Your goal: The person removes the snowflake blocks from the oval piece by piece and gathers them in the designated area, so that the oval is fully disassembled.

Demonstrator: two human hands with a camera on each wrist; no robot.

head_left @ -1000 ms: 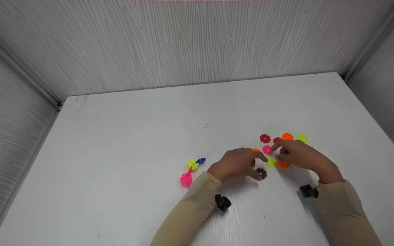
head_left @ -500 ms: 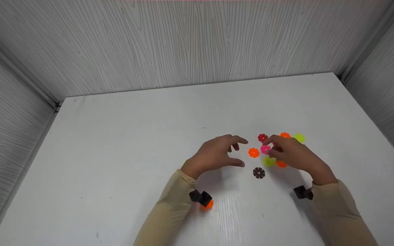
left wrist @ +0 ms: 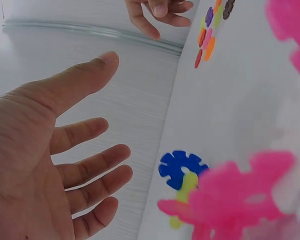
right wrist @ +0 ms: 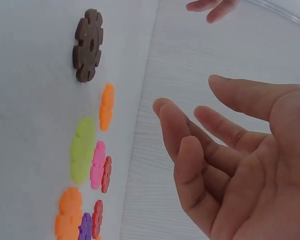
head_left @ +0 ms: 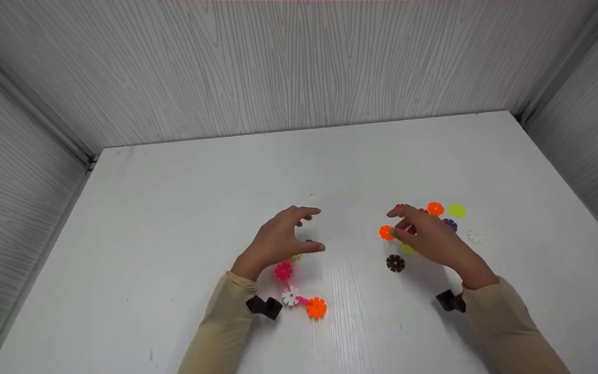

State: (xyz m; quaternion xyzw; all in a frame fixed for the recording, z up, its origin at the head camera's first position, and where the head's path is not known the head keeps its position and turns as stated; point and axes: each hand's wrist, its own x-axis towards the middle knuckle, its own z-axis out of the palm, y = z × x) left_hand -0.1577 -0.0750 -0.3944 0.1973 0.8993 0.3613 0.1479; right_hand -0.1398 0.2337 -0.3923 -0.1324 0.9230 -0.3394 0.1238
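Note:
My left hand (head_left: 278,239) hovers over a chain of joined notched plastic discs, its fingers spread and holding nothing. In that chain I see a pink disc (head_left: 283,270), a white disc (head_left: 290,296) and an orange disc (head_left: 316,308). A blue disc (left wrist: 177,167) is at its far end in the left wrist view, while the hand partly covers it from the head. My right hand (head_left: 429,236) hangs over loose discs, fingers loosely bent with nothing between them. Nearest its fingertips lies a loose orange disc (head_left: 385,232). A brown disc (right wrist: 88,46) lies just this side.
Around the right hand lie more loose discs: a yellow disc (head_left: 457,210), a purple disc (head_left: 450,224) and a pale disc (head_left: 476,236) among them. The white tabletop (head_left: 200,208) ends at a wood-grain back panel (head_left: 299,67), with panels on both sides.
My left hand has moved left, away from the loose discs and over the chain. The right hand has shifted slightly left. The chain's white disc and near end now show beside the left sleeve.

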